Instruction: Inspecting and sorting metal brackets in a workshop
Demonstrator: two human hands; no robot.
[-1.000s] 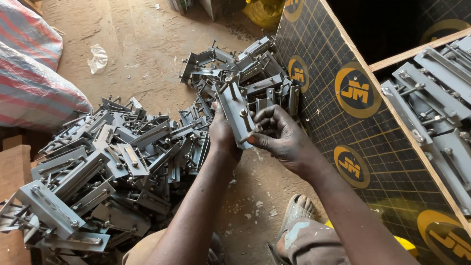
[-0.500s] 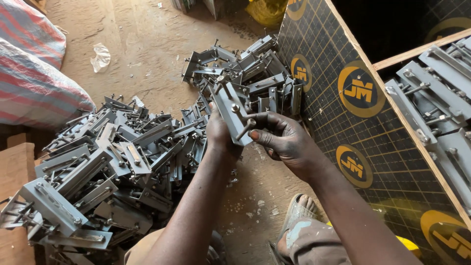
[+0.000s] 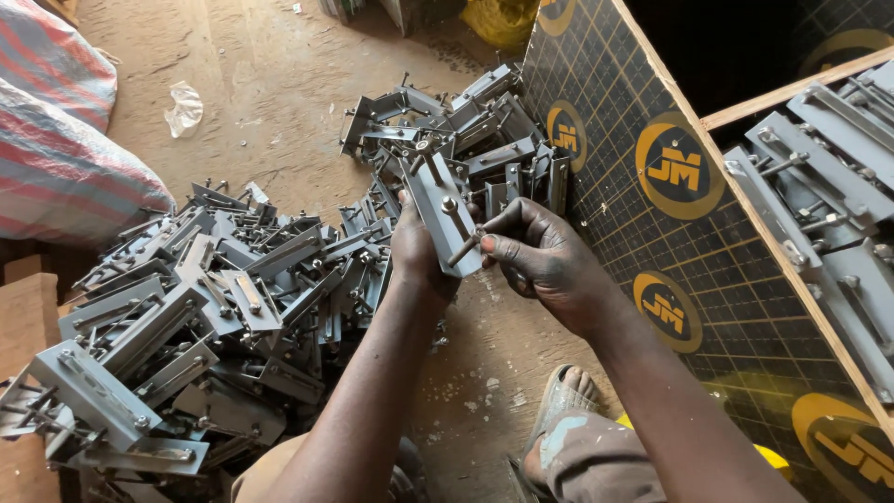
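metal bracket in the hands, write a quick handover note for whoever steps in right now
Left hand holds a grey metal bracket upright from behind.
Right hand pinches a bolt sticking out of the bracket's face.
A big pile of like brackets lies on the dirt floor to the left, a smaller heap behind the hands, more in the wooden box on the right.
Done: cannot tell how far the bolt is seated.
Left: the bracket in hand; which pile is finished cannot be told.

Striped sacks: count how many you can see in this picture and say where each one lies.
2: one striped sack in the top left corner, a second striped sack just below it at the left edge. Both run out of frame; others may be hidden.
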